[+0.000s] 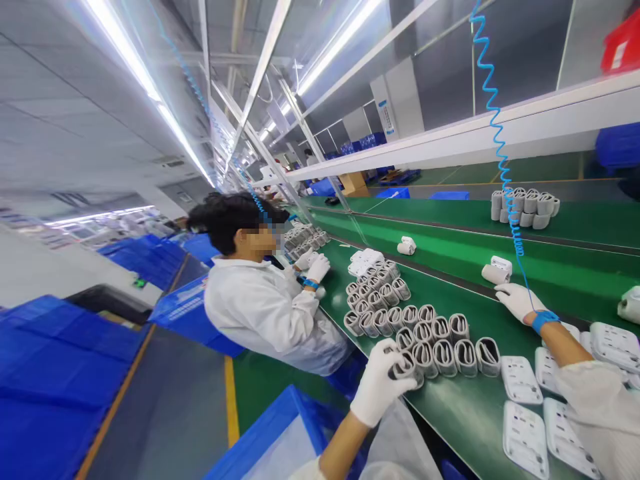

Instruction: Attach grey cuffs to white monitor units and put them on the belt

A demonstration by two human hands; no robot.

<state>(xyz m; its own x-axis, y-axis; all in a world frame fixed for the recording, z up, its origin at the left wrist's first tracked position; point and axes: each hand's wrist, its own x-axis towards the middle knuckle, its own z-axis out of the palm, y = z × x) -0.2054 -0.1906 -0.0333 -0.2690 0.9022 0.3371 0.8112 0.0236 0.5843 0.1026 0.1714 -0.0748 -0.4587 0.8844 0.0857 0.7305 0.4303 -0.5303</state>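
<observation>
Leftward, the left hand (377,385) clamps its grip on a grey, oval-coiled cuff (412,366) nearest the edge of the green worktop (447,403); rightward, a pale roll (495,274) with white unit (501,265) lies beside the right hand (520,301), whose grip, partly hidden, cannot be judged.

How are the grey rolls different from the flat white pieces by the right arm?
The grey rolls are curled into loops; the white pieces are flat with rounded corners. The grey rolls look like fabric, while the white pieces look like smooth plastic. Both rest in groups on the green table.
</observation>
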